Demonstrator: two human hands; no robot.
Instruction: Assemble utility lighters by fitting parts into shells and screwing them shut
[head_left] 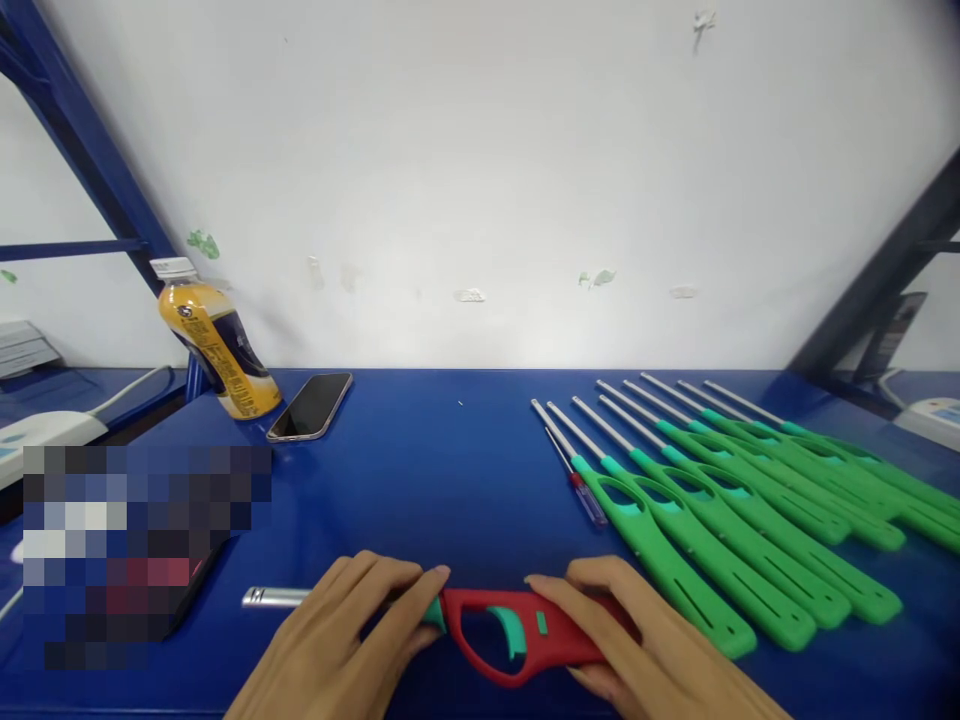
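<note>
A red long-reach lighter [512,640] with a teal trigger and collar lies crosswise at the front of the blue table, its metal tube pointing left. My left hand [349,625] grips it around the teal collar, thumb and fingers closed. On the red handle's right end my right hand [637,630] is closed too, its fingers covering the tip. To the right, several green long-reach lighters [675,570] lie side by side with their metal tubes pointing away. A small screwdriver [587,500] with a clear purple and red handle rests beside the leftmost green one.
A yellow drink bottle [217,345] stands at the back left, near a smartphone [311,407] lying flat. A blurred-out dark object [142,550] is at the left edge. Blue metal frame posts [97,130] rise on both sides before a white wall [480,180].
</note>
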